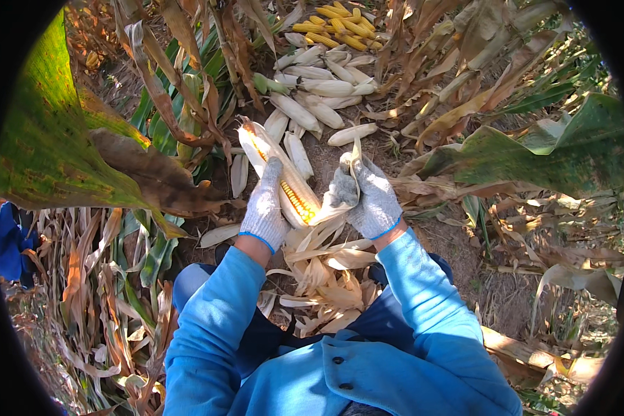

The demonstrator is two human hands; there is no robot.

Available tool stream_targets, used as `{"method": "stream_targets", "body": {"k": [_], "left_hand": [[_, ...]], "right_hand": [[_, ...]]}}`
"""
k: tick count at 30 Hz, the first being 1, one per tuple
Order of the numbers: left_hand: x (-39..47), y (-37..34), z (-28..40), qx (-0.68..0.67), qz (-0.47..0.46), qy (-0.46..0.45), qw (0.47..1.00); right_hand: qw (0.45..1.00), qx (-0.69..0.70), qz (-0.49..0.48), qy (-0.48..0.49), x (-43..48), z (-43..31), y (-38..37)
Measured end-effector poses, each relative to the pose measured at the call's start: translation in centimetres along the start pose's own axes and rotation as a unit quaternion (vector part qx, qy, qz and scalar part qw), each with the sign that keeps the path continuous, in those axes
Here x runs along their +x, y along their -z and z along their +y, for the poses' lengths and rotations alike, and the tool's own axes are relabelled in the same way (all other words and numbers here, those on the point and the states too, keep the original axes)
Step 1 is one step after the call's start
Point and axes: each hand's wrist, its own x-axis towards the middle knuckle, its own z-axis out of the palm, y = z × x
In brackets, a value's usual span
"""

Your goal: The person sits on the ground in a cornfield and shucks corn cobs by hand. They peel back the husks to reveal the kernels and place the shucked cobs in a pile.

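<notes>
My left hand (268, 205), in a grey knit glove with a blue cuff edge, grips an ear of corn (297, 198) tilted in front of me. Yellow kernels show in a long strip where its pale husk is parted. A husk leaf (339, 209) peeled away at the lower end is pinched in my gloved right hand (366, 195), its tip sticking up past the fingers. Just beyond my hands, several ears still in their husks (317, 99) lie heaped on the soil. Loose husk leaves (327, 281) are piled below, between my legs.
Bare yellow corn ears (343, 27) form a pile farther ahead. Dry corn stalks (177, 78) stand on the left, and more dry leaves (463, 93) crowd the right. A broad green leaf (57, 135) hangs close on the left. Blue cloth (11, 244) shows at the left rim.
</notes>
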Motion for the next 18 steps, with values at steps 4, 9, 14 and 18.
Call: {"method": "stream_targets", "body": {"k": [4, 9, 14, 18], "left_hand": [[0.4, 0.1, 2.3, -0.030, 0.052, -0.064, 0.996], [-0.3, 0.6, 1.8, 0.001, 0.005, -0.031, 1.000], [-0.5, 0.7, 1.7, 0.067, -0.040, 0.013, 0.997], [0.1, 1.3, 3.3, 0.017, -0.093, 0.080, 0.992]], "right_hand": [[0.973, -0.148, 0.016, -0.179, -0.7, 0.7, -0.8], [0.963, -0.098, 0.049, -0.247, -1.1, 2.1, -0.9], [0.955, -0.127, -0.045, -0.264, -2.6, 1.4, 0.2], [0.652, -0.566, -0.319, -0.389, -5.0, 5.0, 0.3]]}}
